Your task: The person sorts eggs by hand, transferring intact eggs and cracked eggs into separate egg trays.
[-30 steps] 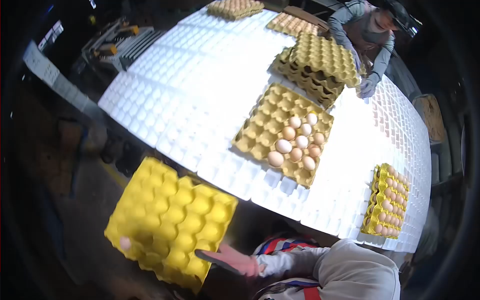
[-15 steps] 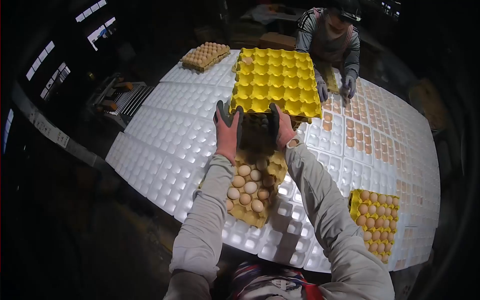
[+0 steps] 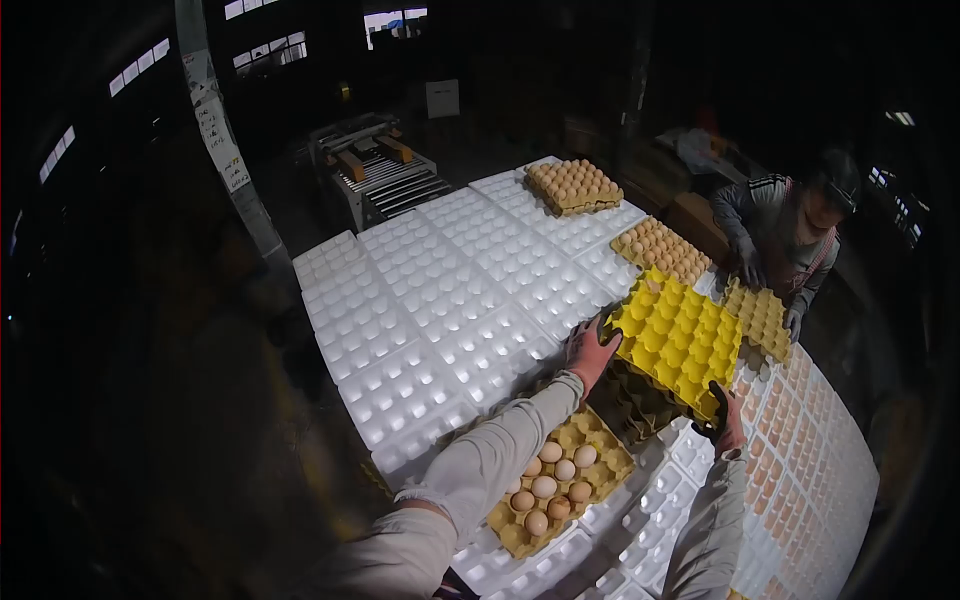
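A yellow egg tray (image 3: 680,340) is held between my hands, its cups bare except for a small pale piece near the far corner that I cannot make out. My left hand (image 3: 592,352), in a pink and black glove, grips its left edge. At the near right corner my right hand (image 3: 730,420) closes round the rim. Brown egg trays (image 3: 640,400) show in shadow under the yellow one; whether they are held with it I cannot tell. Below my left forearm, a brown tray (image 3: 600,440) carries several eggs (image 3: 544,487) and some bare cups.
White moulded trays (image 3: 430,300) cover the table, those on the right filled with eggs (image 3: 790,440). Full egg trays stand at the back (image 3: 575,185) and beyond the yellow tray (image 3: 662,248). Across the table a co-worker (image 3: 790,230) handles a tan tray (image 3: 758,318). A roller conveyor (image 3: 385,175) stands behind.
My view has swung left. The yellow tray is now turned at an angle, with my right hand at its near right corner. The co-worker now holds a tan tray.
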`<action>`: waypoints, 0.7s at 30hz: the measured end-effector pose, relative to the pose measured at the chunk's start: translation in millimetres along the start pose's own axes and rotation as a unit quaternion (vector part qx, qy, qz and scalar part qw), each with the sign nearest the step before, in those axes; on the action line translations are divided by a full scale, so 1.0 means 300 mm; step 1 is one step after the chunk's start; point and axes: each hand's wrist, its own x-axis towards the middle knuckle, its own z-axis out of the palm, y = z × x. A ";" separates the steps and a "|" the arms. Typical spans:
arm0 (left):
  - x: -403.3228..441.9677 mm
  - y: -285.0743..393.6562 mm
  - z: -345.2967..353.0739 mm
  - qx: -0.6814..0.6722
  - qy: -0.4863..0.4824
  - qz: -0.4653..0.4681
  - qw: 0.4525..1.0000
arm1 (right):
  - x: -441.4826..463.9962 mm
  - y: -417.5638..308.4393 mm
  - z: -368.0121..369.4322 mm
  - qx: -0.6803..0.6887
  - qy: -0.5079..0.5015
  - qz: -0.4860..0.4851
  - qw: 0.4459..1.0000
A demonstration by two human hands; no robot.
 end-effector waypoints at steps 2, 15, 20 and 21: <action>0.044 0.015 -0.012 -0.006 0.022 0.086 0.996 | 0.101 0.084 -0.060 0.022 -0.052 -0.091 0.994; 0.195 0.053 -0.030 -0.241 -0.005 0.033 0.970 | -0.028 -0.013 0.121 0.113 0.048 -0.289 0.949; 0.344 -0.283 0.060 -0.262 -0.221 -0.094 0.935 | -0.089 0.085 0.198 -0.217 0.135 -0.068 0.964; 0.324 -0.343 0.080 -0.329 -0.181 -0.095 0.922 | -0.094 0.140 0.205 -0.283 0.241 -0.121 0.920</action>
